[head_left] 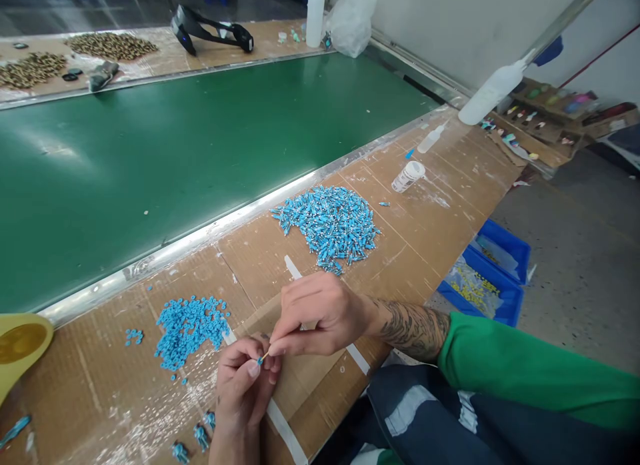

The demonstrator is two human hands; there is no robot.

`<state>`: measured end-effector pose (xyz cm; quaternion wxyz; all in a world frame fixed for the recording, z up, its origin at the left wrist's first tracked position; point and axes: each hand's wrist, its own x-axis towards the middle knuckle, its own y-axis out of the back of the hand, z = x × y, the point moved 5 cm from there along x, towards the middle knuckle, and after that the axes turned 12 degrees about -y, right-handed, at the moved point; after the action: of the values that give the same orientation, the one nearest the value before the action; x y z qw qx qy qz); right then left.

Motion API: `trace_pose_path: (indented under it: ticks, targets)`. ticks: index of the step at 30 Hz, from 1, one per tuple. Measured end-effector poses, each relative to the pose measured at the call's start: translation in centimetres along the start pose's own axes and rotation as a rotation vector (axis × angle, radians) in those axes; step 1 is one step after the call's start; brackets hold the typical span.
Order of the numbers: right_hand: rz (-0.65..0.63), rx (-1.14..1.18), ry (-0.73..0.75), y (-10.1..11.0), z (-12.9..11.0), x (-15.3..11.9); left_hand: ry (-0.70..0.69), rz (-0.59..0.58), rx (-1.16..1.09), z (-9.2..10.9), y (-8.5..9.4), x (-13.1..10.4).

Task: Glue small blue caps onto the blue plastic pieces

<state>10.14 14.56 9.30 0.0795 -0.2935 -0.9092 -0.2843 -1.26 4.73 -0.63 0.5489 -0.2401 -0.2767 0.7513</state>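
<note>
My left hand (246, 378), at the lower middle, pinches a tiny blue piece (259, 361) between thumb and fingers. From the right, my right hand (320, 315) holds a thin wooden stick (265, 355) whose tip meets the blue piece. Small blue rings (190, 328) lie in a pile left of my hands. Beyond them is a larger heap of slim blue pieces (335, 225). A few blue figures (201, 437) rest on the cardboard beside my left wrist.
A green belt (200, 145) with a metal edge runs behind the cardboard-covered table (420, 231). A white cup (409, 176) and bottles (493, 91) stand at the right. Blue bins (480, 285) are on the floor. A yellow object (20, 345) sits far left.
</note>
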Motion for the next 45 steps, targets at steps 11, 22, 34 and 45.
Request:
trace_pose_path:
  ticks: [11, 22, 34, 45]
  targets:
    - [-0.042, -0.103, -0.079, 1.4, 0.9, -0.9, -0.009, 0.023, 0.015, -0.2, 0.4, 0.1]
    - [-0.023, -0.793, -0.510, 6.0, 7.8, -0.6, 0.038, 0.093, 0.035, -0.3, 1.4, -0.2]
    - [-0.055, -0.694, -0.645, 5.7, 9.3, 0.0, -0.024, 0.056, -0.011, -0.2, 1.4, 0.4]
    - [0.078, 0.150, -0.618, 2.0, 5.6, 0.0, -0.063, 0.051, -0.032, 0.0, 1.0, 0.5]
